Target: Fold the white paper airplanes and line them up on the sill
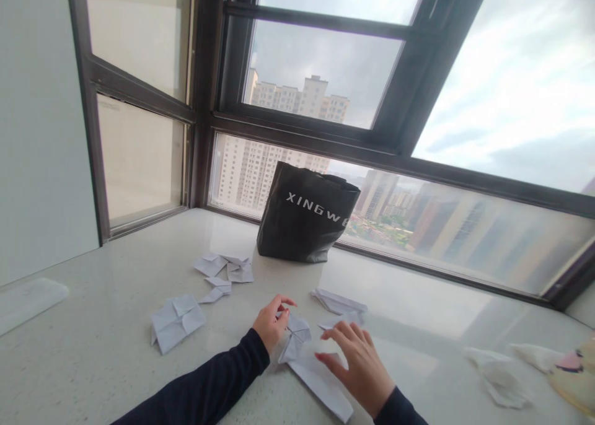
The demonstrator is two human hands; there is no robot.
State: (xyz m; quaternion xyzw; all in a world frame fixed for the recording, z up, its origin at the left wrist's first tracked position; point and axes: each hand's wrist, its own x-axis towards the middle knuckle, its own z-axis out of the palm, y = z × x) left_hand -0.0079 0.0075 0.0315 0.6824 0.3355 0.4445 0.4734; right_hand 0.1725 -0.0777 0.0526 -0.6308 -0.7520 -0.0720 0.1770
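A white folded paper piece (298, 331) with crossing creases stands just right of my left hand (273, 323). The curled fingers of that hand are at its left edge and appear to grip it; the exact contact is partly hidden. My right hand (360, 360) hovers to the right, thumb and fingers spread apart, nothing between them. Beneath and between the hands lies a long white paper strip (323, 385) on the pale speckled surface. Just beyond the right hand are a folded paper (341, 319) and a narrow folded strip (339, 302).
A larger folded paper (177, 319) lies at left, with several smaller folded pieces (239, 269) behind it. A black bag (307, 217) stands by the window. Crumpled tissue (499, 375) and a plush toy (576, 375) are at right. A white slab (30, 301) sits far left.
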